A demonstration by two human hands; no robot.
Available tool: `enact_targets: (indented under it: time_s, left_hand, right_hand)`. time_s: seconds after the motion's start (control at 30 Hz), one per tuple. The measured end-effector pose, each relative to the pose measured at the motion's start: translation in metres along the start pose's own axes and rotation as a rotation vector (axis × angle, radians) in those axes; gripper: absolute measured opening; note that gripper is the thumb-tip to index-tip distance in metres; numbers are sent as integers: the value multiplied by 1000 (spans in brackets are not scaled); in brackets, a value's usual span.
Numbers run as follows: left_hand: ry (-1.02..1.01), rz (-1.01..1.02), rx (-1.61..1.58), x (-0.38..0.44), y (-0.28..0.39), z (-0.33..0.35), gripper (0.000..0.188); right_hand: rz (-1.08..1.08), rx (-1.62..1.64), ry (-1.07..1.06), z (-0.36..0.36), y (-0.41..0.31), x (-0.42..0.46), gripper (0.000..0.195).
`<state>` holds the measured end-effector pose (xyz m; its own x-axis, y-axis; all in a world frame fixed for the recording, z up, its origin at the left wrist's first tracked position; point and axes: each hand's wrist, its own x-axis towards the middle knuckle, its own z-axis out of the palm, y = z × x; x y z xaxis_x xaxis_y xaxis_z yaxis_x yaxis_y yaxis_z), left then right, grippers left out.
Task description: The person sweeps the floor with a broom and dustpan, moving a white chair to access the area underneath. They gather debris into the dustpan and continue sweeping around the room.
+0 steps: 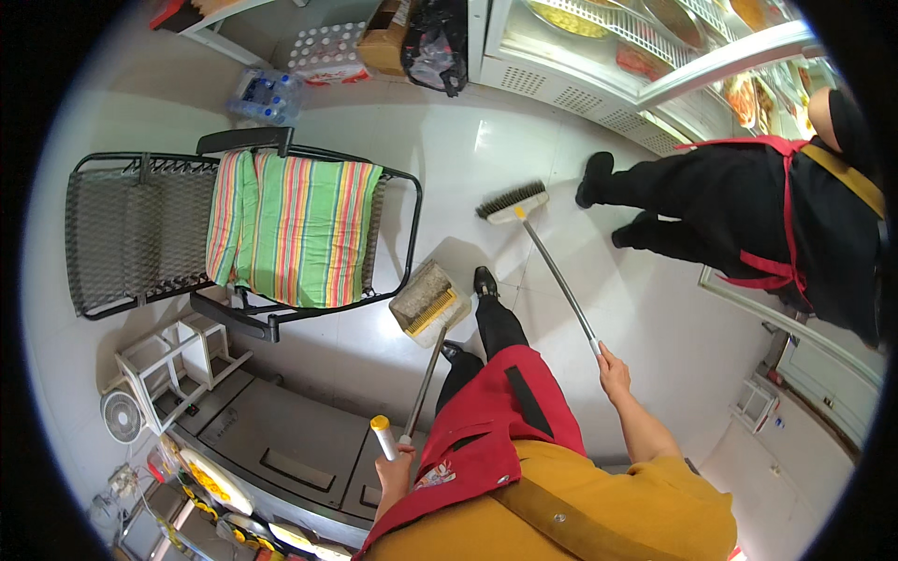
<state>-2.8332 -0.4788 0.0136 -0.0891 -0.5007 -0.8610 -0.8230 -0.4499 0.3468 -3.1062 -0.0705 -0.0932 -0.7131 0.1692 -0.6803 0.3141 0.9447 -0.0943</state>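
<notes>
My right hand [614, 373] grips the metal handle of a broom [515, 203], whose dark bristle head rests on the tiled floor near another person's shoes. My left hand [394, 459] is closed around the handle of a long-handled dustpan [449, 322]; a white grip end with a yellow cap sticks up above the fist. The dustpan's pale, dirty pan has a yellow comb-like strip and lies on the floor beside my shoes, close to the lounge chair's end. Broom head and dustpan are apart.
A folding lounge chair [414, 231] with a striped cushion [302, 228] stands at left. A co-worker [744, 217] stands at right by an open refrigerated display case [561, 91]. Bottle packs [326, 52] and a cardboard box [382, 38] sit at the back. A white stool frame [168, 365] is lower left.
</notes>
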Motion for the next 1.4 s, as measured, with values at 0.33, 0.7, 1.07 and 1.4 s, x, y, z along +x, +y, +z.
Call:
enact_targets:
  time_s: [0.33, 0.7, 1.07, 1.4]
  left_hand:
    - [38, 6, 241, -2, 32, 8, 12]
    - [-23, 11, 153, 8, 52, 15, 13]
    - [-171, 160, 140, 44, 14, -32, 17]
    - [-259, 253, 221, 50, -23, -75, 15]
  right_hand:
    - [-115, -65, 120, -31, -145, 201, 39]
    - [141, 412, -18, 30, -124, 194, 42]
    - [292, 380, -146, 134, -56, -18, 41]
    - [210, 224, -61, 205, 41, -181, 45]
